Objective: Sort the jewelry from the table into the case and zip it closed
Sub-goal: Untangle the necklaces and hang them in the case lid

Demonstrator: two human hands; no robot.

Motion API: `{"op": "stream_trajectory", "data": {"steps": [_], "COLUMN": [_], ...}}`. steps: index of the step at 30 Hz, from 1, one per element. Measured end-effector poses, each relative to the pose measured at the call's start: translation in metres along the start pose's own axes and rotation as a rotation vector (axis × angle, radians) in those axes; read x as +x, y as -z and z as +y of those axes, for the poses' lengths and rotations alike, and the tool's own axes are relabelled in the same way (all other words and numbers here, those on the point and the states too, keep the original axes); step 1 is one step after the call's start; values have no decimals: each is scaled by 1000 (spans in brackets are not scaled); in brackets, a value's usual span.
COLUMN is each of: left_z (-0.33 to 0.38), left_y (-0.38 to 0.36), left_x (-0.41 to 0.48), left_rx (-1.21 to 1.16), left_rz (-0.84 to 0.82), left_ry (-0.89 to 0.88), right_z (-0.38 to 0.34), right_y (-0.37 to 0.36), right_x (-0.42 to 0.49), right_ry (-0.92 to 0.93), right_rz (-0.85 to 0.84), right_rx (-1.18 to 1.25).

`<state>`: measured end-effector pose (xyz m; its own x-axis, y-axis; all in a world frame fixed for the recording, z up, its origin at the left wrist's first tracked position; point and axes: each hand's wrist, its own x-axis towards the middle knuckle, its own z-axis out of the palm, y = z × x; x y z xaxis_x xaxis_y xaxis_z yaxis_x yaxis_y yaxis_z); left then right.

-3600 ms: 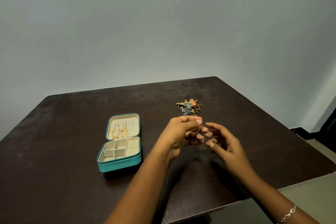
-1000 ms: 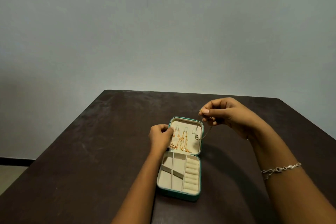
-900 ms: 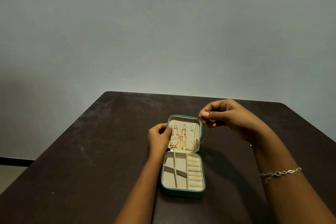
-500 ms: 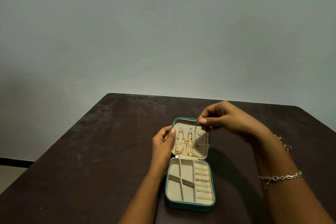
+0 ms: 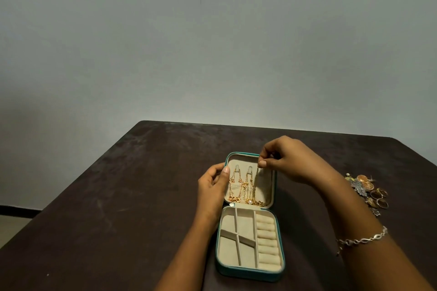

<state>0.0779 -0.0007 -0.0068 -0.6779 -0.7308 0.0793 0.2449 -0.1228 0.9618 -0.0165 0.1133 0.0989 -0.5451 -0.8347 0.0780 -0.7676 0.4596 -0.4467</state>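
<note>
Several fine gold chains (image 5: 246, 187), rectangular teal case (image 5: 248, 275)

matt dark table (image 5: 123, 208), velvety case (image 5: 250, 274) lining

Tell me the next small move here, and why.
Probably hang the thin chain at the top right of the lid and let go. The right hand pinches its upper end there, the left hand holds the lid's left edge, and hung chains already fill the spots beside it.
</note>
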Motion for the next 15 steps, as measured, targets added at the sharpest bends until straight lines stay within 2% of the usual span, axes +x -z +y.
{"op": "stream_trajectory", "data": {"steps": [7, 15], "left_z": [2, 2], "left_y": [-1, 1], "left_x": [0, 0], "left_rx": [0, -6], "left_rz": [11, 10], "left_ry": [1, -8], "right_z": [5, 14], "right_y": [-13, -17], "right_x": [8, 4], "right_ry": [68, 266], "right_rz": [110, 173], "right_rx": [-310, -560]}}
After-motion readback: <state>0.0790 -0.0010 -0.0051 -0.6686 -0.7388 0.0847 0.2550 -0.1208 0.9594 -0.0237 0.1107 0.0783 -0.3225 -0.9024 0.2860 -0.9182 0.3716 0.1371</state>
